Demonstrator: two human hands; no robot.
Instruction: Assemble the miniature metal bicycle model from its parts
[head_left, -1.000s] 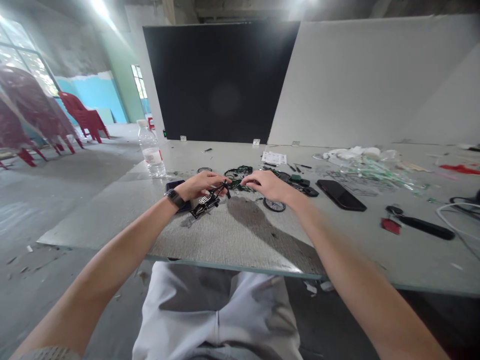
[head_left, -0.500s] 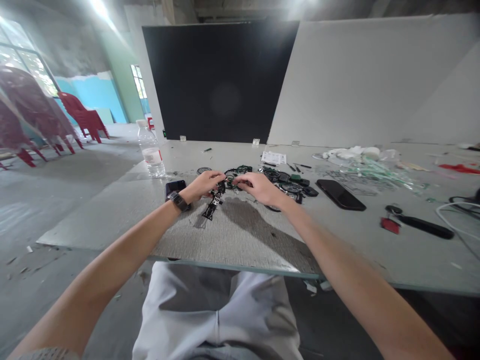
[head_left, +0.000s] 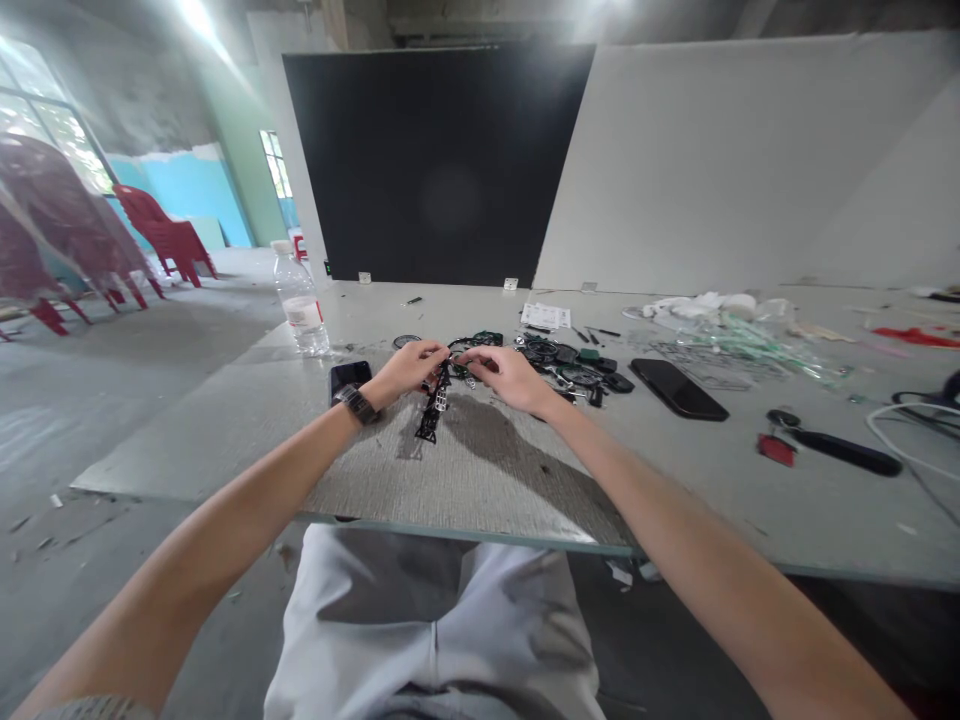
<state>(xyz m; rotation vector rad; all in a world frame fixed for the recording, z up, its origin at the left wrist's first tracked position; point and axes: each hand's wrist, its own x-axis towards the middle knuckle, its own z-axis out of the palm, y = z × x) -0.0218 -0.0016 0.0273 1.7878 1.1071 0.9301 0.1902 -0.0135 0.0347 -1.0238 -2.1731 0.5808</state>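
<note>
At far left, red chairs (head_left: 165,235) stand on the floor, apart from your table (head_left: 187,470). The left edge of the table runs slanting back toward the bottle (head_left: 301,335), which stands upright near this edge, so your left side has its limit there. A dark device (head_left: 346,377) lies just beside your left wrist, on which you wear a watch (head_left: 358,404); here the room is narrow.

Your left hand (head_left: 412,368) has its fingers bent close and grips the upper end of a black frame part (head_left: 433,412). This part slopes down toward you over the table; whether its lower end touches the surface, I cannot tell. Below it, the surface shows as far as the front edge (head_left: 480,536), and this gives you room on the near side. Your right hand (head_left: 504,376) is partly closed, with thumb and finger drawn together at the part's upper end; what they pinch, I cannot tell. Just beyond your right hand, a pile of black parts (head_left: 559,350) limits the way. Farther right lie a phone (head_left: 679,388) and a black-handled tool (head_left: 847,452), well apart from your fingers.

About writing: the bottle's label (head_left: 303,312) is white and red, with unreadable letters. The paper (head_left: 546,316) behind the pile carries dark print, too small to read.
</note>
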